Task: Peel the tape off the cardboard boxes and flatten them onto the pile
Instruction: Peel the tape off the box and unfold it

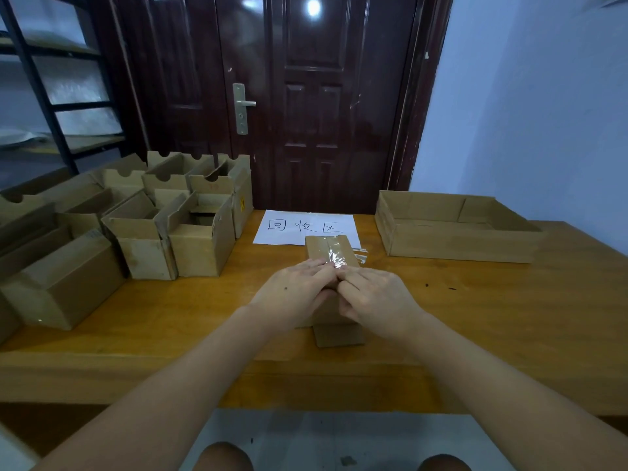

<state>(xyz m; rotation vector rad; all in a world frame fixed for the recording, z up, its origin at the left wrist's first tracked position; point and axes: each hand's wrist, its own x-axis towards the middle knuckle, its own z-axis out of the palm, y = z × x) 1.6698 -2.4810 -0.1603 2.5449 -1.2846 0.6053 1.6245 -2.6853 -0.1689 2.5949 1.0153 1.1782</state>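
Wooden table [475, 311] fills the middle of the view, its near edge toward the person, whose bare knees show at 6 o'clock over a pale grey floor. Both forearms reach forward to the centre of the tabletop. Left hand [292, 294] and right hand [377, 299] meet over a small sealed cardboard box [326, 248] that lies lengthwise away from the person; the hands cover its near half, and a loose flap [338, 334] sticks out below them at the near end. Fingers of both hands are curled and pressed together at the box's centre seam, where they pinch the crinkled end of a strip of clear tape [334, 254] running along the top. Exactly which fingers hold the tape is hard to tell.

Just beyond the box, at 12 o'clock, lies a white paper sheet [289, 226] with handwritten characters; the box's far end overlaps its near edge. At 9 to 10 o'clock stands a cluster of open and closed small cardboard boxes [190, 239], packed side by side. At 2 o'clock sits a wide shallow cardboard tray [458, 246]. Behind the table stands a dark brown door [306, 96] with a metal handle [243, 107], a shelving rack [51, 96] at 10 o'clock, and a pale blue wall [526, 113] at 2 o'clock.
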